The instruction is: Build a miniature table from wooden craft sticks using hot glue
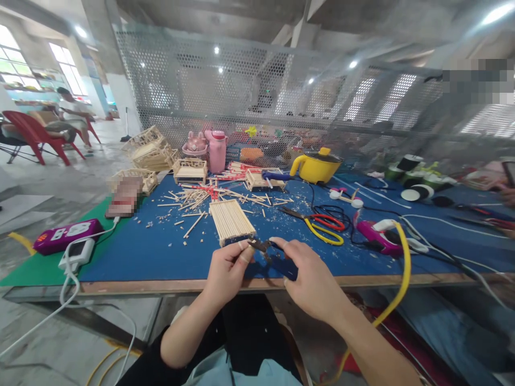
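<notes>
My right hand (311, 279) is wrapped round a pair of cutting pliers (285, 265) with dark blue handles. Their dark jaws point left, at the fingertips of my left hand (226, 273). That hand pinches a small pale piece of wooden stick, mostly hidden by the fingers, and pale bands circle some of its fingers. Just beyond both hands, a small slatted wooden piece (231, 219) made of sticks rests on the blue table mat (140, 257). Loose wooden sticks (193, 198) and chips are scattered behind it.
Scissors (322, 228) with red and yellow handles lie to the right, near a purple power strip (378, 236) with a yellow cable. A yellow pot (319, 167), a glue gun (277, 176) and a pink bottle (218, 153) stand farther back. Left are a phone (124, 197) and stacked wooden frames (151, 150).
</notes>
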`<state>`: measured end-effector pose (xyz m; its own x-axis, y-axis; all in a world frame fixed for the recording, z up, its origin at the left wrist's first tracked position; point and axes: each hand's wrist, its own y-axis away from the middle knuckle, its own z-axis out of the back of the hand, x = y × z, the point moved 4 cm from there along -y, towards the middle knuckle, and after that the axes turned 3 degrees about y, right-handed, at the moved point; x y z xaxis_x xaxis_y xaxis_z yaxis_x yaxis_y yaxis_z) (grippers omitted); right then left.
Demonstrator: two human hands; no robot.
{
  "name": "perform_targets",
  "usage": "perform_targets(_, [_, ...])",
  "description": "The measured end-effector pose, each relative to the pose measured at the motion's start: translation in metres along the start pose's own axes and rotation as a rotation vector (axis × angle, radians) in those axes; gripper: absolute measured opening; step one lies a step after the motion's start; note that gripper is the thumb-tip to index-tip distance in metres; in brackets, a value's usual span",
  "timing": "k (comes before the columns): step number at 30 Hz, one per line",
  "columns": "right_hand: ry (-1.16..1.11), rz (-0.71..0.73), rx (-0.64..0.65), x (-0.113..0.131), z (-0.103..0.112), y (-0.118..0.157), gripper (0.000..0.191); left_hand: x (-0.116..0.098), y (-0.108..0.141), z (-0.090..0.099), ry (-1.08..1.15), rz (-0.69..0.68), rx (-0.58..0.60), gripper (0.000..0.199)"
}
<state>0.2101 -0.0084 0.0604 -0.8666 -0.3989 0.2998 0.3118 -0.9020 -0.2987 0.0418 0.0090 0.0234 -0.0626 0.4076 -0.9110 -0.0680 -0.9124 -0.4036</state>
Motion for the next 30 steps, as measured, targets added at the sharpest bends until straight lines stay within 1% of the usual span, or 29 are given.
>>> perform_targets(7, [-0.013, -0.025, -0.018, -0.0017, -0.0033, 0.0024, 0.071, 0.0037, -0.0016, 0.0008, 0.016, 0.003, -0.018, 0.033])
perform_targets(11, [-0.028, -0.015, -0.034, -0.0022, -0.0027, 0.0021, 0.067, 0.0046, -0.0007, 0.0000, -0.005, -0.005, -0.005, 0.033])
perform_targets(21, [-0.102, -0.054, 0.038, -0.0052, -0.0047, 0.0030, 0.062, 0.0022, -0.0003, -0.0005, -0.028, -0.025, 0.016, 0.033])
perform_targets(25, [-0.118, -0.038, 0.041, -0.0074, -0.0043, 0.0001, 0.060, 0.0020, 0.0003, -0.0005, -0.042, -0.019, 0.016, 0.033])
perform_targets(30, [-0.079, -0.016, 0.067, -0.0087, -0.0037, -0.0037, 0.059, 0.0038, -0.0006, -0.0006, -0.046, -0.013, 0.021, 0.033])
